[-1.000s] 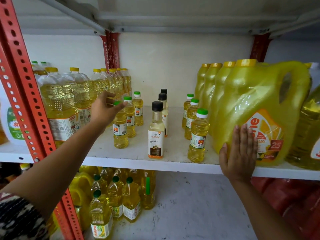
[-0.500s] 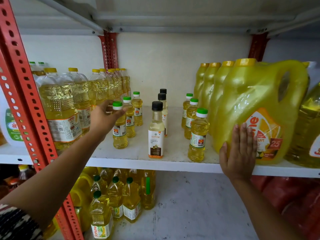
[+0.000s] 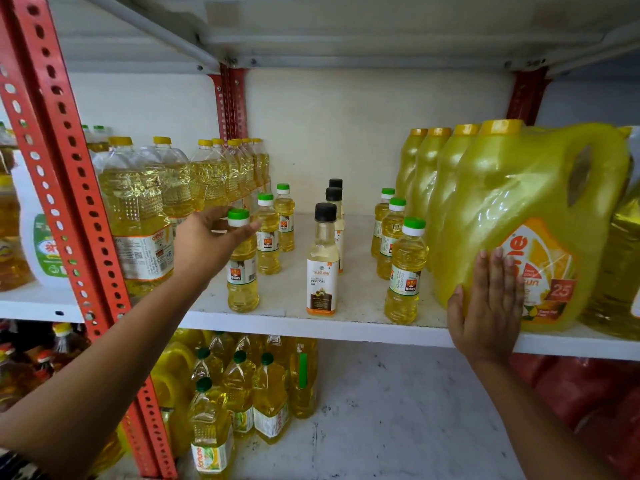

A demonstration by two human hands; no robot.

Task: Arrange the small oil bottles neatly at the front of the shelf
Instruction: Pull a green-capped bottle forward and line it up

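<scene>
Small oil bottles stand in three rows on the white shelf [image 3: 284, 323]. At the left a green-capped bottle [image 3: 242, 282] stands at the front, with my left hand [image 3: 204, 244] closed around its neck and shoulder. Two more green-capped bottles [image 3: 268, 237] stand behind it. In the middle a black-capped coconut oil bottle [image 3: 322, 268] leads two others. At the right three green-capped bottles line up, the front one [image 3: 405, 275] near the edge. My right hand [image 3: 488, 303] lies flat, fingers together, against a big yellow jug [image 3: 519, 216].
Large clear oil bottles [image 3: 138, 209] crowd the shelf's left side beside a red perforated upright [image 3: 65, 174]. More yellow jugs [image 3: 436, 188] stand behind the front one. Below, more oil bottles [image 3: 239, 389] sit on a lower shelf.
My left hand has pulled the front left bottle a little forward and toward the shelf edge, its grip settling on the neck. My right hand stays flat on the jug.
</scene>
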